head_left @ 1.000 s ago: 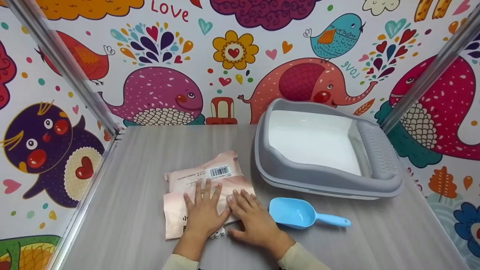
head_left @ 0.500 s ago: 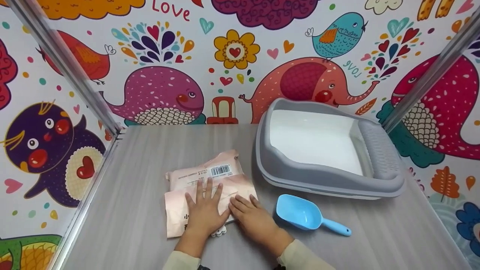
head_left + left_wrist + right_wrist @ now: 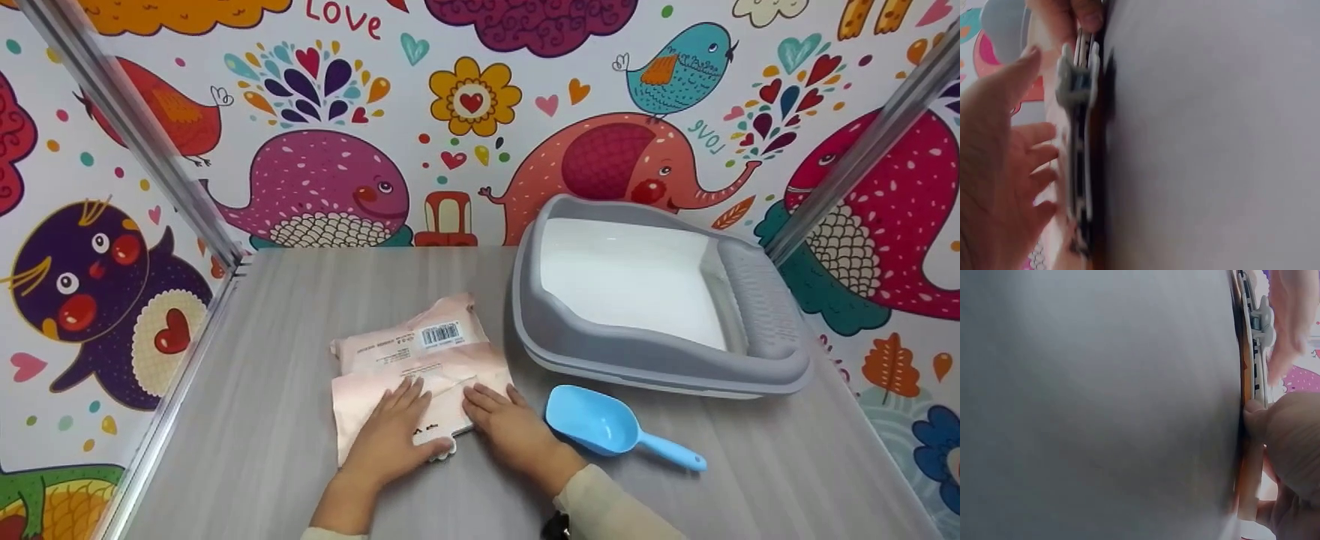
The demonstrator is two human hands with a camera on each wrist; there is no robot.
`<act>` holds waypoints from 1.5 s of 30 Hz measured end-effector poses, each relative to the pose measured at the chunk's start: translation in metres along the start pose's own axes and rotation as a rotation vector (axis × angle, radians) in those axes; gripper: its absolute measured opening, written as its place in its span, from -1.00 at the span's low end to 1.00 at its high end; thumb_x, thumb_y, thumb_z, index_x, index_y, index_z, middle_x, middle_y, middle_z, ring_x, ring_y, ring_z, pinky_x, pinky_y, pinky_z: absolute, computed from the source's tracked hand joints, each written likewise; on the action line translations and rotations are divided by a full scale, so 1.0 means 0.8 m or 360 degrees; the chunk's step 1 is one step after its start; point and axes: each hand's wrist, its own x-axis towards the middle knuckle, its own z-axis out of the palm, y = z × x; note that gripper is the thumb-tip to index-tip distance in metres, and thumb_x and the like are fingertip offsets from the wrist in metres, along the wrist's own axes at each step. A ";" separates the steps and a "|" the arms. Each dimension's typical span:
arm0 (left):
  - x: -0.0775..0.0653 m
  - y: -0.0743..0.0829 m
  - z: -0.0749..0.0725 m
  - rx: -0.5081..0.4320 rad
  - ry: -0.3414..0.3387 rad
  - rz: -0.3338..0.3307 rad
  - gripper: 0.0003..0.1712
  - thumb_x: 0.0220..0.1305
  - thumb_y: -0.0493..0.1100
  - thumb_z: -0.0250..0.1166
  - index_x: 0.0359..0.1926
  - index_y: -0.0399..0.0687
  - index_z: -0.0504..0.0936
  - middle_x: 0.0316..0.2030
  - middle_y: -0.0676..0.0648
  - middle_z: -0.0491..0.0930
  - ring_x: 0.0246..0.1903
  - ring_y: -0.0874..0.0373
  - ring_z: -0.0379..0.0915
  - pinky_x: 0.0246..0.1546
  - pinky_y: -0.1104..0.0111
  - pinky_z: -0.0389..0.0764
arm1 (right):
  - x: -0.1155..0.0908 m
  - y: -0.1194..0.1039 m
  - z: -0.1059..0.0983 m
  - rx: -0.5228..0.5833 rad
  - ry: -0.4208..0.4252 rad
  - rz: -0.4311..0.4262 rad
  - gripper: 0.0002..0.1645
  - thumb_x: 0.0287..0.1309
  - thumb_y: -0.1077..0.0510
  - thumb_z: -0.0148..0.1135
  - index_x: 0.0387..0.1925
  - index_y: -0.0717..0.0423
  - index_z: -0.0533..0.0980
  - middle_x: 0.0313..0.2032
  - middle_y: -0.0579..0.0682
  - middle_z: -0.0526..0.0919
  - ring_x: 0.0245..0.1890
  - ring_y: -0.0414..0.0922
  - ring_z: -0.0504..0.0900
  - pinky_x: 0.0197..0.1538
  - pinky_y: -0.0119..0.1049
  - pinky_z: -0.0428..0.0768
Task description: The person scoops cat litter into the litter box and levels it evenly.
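Observation:
A pale pink printed bag [image 3: 450, 360] lies on the table, its near part folded over. Along its near edge runs a long bag clip [image 3: 1079, 163] with a pale scalloped clasp [image 3: 1077, 84]; in the head view only the clasp peeks out beside the left thumb. My left hand [image 3: 390, 442] lies over the fold with fingers extended, thumb lifted off the clip in the left wrist view. My right hand [image 3: 517, 435] holds the clip's right end, thumb [image 3: 1255, 419] against its near edge and fingers over the bag's top.
Right of the hands lies a light blue scoop [image 3: 592, 420], handle pointing right. A grey and white litter box [image 3: 637, 345] stands behind it at the back right. Metal posts [image 3: 142, 150] and patterned walls border the grey table [image 3: 262, 360].
My left hand has slid back toward the near edge of the bag, uncovering more of the fold. The right thumb has gone from beside the bag to its edge. The scoop has shifted slightly and turned.

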 end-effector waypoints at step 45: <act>-0.005 -0.020 0.007 0.0058 0.0137 -0.0019 -0.30 -0.09 -0.68 0.05 0.16 -0.31 0.52 0.31 -0.19 0.36 0.34 -0.09 0.23 0.37 0.10 0.21 | 0.036 -0.029 -0.005 -0.0074 0.0154 -0.0116 -0.50 0.29 0.14 0.06 0.26 -0.06 0.41 0.24 -0.10 0.50 0.27 -0.14 0.43 0.36 -0.17 0.32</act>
